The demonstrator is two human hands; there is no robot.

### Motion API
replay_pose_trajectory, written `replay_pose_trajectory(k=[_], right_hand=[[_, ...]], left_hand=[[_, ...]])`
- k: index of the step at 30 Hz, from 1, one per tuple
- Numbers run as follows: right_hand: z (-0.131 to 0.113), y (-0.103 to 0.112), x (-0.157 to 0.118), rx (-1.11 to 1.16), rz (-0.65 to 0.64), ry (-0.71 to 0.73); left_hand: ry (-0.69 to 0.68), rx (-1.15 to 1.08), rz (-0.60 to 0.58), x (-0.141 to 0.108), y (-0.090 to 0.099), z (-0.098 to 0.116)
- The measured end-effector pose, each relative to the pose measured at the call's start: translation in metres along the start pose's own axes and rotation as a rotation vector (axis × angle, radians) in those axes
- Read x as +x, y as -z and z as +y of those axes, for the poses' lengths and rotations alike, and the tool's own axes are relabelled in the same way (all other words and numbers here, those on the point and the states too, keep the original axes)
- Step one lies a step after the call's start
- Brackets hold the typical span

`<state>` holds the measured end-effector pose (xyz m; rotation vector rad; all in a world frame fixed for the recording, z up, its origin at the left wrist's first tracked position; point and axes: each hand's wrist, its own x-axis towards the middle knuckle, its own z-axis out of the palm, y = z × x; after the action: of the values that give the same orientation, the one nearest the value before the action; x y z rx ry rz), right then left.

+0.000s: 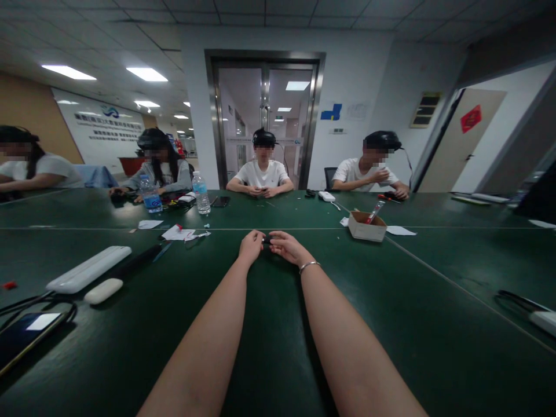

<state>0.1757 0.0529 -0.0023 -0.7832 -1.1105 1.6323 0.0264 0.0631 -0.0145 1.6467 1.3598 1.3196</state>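
Observation:
Both arms reach forward over the green table (278, 336). Between my fingertips is a small black object (266, 238), too small and too covered to tell its kind. My left hand (251, 247) is closed, its thumb and fingers pinching the object's left side. From the other side, the curled fingers of my right hand (287, 247) grip its right end, and a silvery bracelet (309, 265) circles that wrist. The fingers hide most of the object, and both hands stay low, close to the tabletop.
To the left lie a white power strip (93, 269), a white oval item (104, 291) and a phone (32, 333). Paper scraps (178, 233) and water bottles (201, 194) are beyond. An open box (367, 227) stands ahead right. Several people sit across the table.

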Motion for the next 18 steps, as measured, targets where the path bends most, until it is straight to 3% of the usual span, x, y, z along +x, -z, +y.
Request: replay_pose_trajectory(k=[18], right_hand=[[0.0052,-0.0011,0.0043,0.016,0.063,0.021]], left_hand=[[0.013,0.08,-0.051,-0.0032,-0.0045,-0.0014]])
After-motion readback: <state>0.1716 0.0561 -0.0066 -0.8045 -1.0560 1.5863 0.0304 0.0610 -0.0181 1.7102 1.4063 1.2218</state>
